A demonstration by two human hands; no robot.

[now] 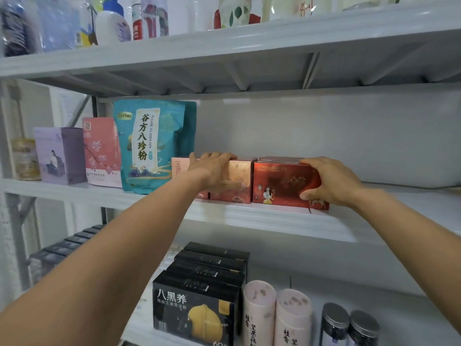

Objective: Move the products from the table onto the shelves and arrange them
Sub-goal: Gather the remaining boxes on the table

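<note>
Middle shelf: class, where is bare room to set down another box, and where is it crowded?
Free: the white metal middle shelf right of the glossy red cardboard box gripped by the right hand. Crowded: lilac cardboard box, teal foil pouch and pale pink cardboard box under the left hand, packed side by side.

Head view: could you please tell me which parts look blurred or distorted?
Head view: the bottles at upper left are smeared; the shelf edges bow from the wide lens; the teal pouch and the red box read sharp.
</note>
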